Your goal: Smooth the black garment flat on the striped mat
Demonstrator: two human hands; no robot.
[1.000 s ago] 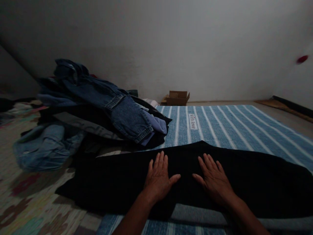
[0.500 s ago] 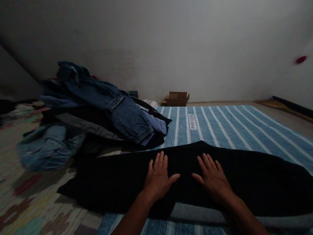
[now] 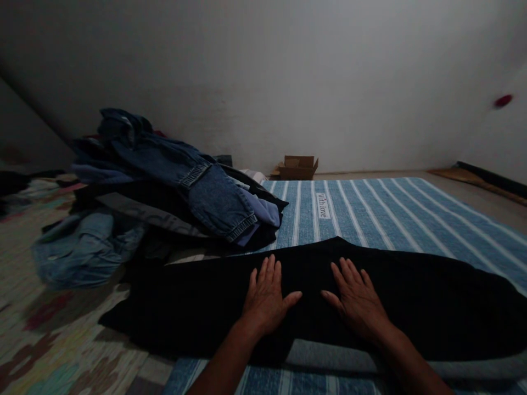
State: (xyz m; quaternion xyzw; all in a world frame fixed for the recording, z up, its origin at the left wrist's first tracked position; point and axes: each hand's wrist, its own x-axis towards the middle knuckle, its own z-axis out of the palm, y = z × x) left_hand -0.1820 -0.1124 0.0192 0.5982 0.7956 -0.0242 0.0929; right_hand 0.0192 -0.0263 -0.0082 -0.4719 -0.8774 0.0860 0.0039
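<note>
I see my left hand point(image 3: 265, 299) and right hand point(image 3: 357, 302) lying flat, fingers spread, on the black garment point(image 3: 197, 299) spread across the blue striped mat point(image 3: 370, 211), whose label point(image 3: 322, 205) at 12 o'clock reads "With love".

The room is dim. A plain grey wall point(image 3: 288, 82) stands at 12 o'clock, with a small cardboard box point(image 3: 297, 167) at its foot on the floor point(image 3: 465, 189).

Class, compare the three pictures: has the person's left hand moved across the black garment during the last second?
No. The left hand lies flat on the black garment, at the same distance below the garment's far edge; only the camera shifted slightly.
</note>
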